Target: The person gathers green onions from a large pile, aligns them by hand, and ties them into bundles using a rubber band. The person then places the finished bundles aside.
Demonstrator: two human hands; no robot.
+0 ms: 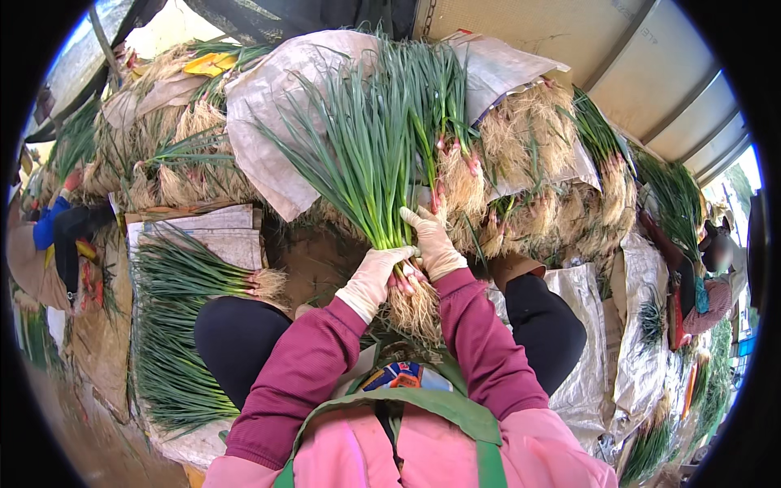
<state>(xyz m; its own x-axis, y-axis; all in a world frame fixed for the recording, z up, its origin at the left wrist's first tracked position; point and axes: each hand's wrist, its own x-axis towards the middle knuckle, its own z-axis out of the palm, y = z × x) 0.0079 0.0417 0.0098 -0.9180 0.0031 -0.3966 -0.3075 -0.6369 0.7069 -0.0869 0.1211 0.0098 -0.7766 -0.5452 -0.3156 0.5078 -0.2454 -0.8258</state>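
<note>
A bunch of green onions (372, 165) is upright before me, its green leaves fanned upward over a pale woven sheet. Its pinkish bulbs (406, 277) and straw-coloured roots (415, 311) point down toward my lap. My left hand (384, 271), in a cream glove, wraps around the stems just above the bulbs. On the bunch's right side is my right hand (432, 241), gloved alike, its thumb against the stems and its other fingers partly hidden. Just beyond it, smaller onions (448, 140) lean against the heap with roots hanging.
Sorted green onions (183, 341) lie on a pale sheet (235, 219) at my left. A rooty onion heap (525, 134) spans the far side, partly under woven sheets (305, 79). Co-workers sit at far left (46, 244) and far right (711, 299). Silvery sacking (576, 341) lies right.
</note>
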